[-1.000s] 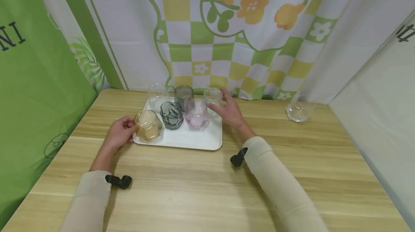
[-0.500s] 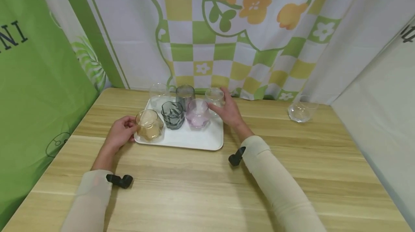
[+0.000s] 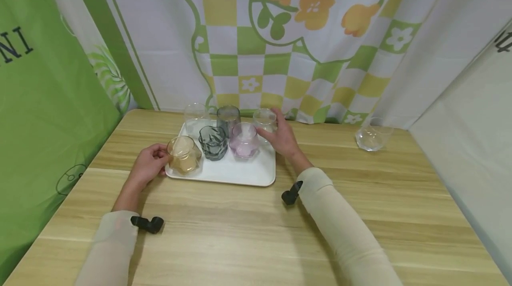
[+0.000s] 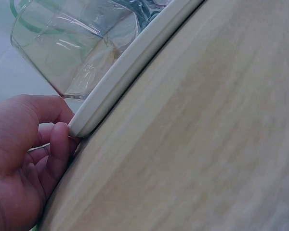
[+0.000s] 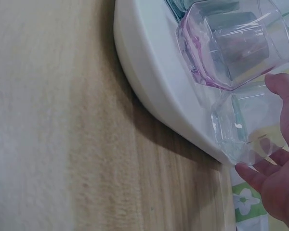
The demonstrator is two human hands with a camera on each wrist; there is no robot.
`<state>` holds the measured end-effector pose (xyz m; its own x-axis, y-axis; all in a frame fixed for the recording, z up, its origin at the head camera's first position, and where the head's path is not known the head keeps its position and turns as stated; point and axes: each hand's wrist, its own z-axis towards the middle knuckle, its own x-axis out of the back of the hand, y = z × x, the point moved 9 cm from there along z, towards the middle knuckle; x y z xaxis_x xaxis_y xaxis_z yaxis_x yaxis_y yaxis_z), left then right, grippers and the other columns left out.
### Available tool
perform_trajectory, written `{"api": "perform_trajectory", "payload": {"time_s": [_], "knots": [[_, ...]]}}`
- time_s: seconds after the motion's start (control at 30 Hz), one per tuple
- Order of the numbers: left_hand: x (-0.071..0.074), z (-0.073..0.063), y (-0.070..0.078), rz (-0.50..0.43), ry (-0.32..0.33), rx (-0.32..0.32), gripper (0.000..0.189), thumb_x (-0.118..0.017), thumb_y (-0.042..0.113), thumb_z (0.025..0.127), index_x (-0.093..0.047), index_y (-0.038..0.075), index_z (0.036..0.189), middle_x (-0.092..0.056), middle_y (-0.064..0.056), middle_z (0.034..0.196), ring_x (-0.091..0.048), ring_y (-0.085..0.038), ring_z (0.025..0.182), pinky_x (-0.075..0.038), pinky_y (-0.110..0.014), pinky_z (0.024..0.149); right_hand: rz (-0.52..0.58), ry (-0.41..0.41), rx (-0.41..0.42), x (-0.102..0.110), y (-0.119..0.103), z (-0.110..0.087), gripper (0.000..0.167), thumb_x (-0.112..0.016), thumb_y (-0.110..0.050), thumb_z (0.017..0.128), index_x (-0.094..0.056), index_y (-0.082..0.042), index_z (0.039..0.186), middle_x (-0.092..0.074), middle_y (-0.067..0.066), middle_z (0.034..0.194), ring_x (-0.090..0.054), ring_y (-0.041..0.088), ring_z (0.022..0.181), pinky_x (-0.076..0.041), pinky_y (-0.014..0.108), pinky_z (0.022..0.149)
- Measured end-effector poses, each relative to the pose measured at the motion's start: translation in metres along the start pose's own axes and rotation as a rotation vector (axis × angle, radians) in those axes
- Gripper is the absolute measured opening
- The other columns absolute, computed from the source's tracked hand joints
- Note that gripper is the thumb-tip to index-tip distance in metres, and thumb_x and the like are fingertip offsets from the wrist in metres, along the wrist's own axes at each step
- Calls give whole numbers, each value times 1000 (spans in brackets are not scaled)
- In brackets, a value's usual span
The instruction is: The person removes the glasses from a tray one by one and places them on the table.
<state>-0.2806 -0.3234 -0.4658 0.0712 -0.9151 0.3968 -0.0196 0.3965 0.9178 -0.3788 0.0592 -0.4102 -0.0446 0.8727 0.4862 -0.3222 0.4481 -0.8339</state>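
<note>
The white tray [image 3: 224, 171] lies just ahead, its long axis running left to right between my left hand [image 3: 148, 164], pinching its near left corner, and my right hand [image 3: 285, 138], curled round the clear glass [image 3: 265, 121] at its far right corner.

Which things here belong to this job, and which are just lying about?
Likely in use: white tray, amber glass, faceted dark glass, pink glass, grey glass, rear-left clear glass, clear glass at right hand.
Likely just about: curtain; perhaps the lone clear glass.
</note>
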Motion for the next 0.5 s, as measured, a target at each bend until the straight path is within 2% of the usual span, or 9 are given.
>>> {"api": "perform_trajectory", "payload": {"time_s": [0.23, 0.5], "knots": [[0, 1, -3, -4, 0, 4, 30, -58, -3, 95, -56, -13, 123, -53, -11, 93, -53, -10, 60, -54, -24, 50, 40, 63, -22, 4, 2, -2, 80, -86, -19, 86, -42, -7, 151, -55, 21, 139, -52, 37, 128, -44, 50, 108], [0, 0, -4, -2, -3, 6, 30, -59, -2, 95, -56, -13, 123, -53, -12, 93, -54, -10, 62, -54, -24, 49, 36, 86, -14, 4, 2, -3, 79, -87, -20, 85, -43, -6, 149, -56, 19, 137, -53, 35, 126, -45, 49, 106]]}}
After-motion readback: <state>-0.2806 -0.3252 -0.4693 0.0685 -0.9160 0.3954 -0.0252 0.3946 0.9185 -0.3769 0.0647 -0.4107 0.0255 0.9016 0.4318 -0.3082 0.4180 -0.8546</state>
